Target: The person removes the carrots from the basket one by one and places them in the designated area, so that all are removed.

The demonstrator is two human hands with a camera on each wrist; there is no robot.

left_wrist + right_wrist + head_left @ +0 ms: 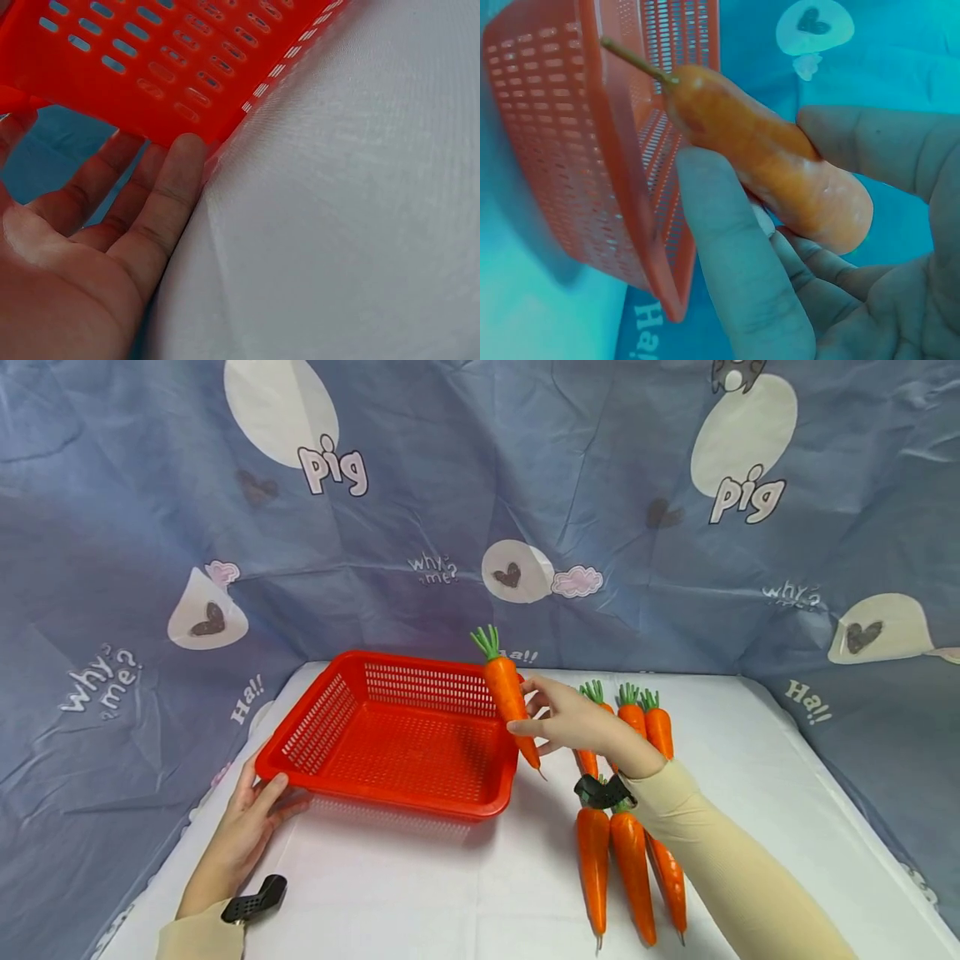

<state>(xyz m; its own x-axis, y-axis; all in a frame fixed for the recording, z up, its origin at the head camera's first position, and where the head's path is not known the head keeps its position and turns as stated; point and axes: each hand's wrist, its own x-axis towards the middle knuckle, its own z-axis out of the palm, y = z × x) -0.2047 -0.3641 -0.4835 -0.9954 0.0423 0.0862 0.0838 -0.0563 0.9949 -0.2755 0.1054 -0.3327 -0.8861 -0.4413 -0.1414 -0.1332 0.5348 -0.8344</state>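
A red plastic basket (405,739) with slotted walls stands on the white table. My left hand (243,827) holds its near left corner, the thumb over the rim. In the left wrist view, the fingers (161,202) of that hand touch the basket's lower outer wall (142,67). My right hand (566,718) pinches an orange carrot (506,685) with a green top. This carrot is tilted above the basket's right rim, its tip pointing down toward the right. In the right wrist view, thumb and fingers grip the carrot (750,150) beside the basket's rim (622,172).
Several more carrots lie to the right in two rows. The near row includes a carrot (633,877); the far row, partly behind my right arm, includes another carrot (660,731). A blue printed cloth (420,510) hangs behind the white table (420,893).
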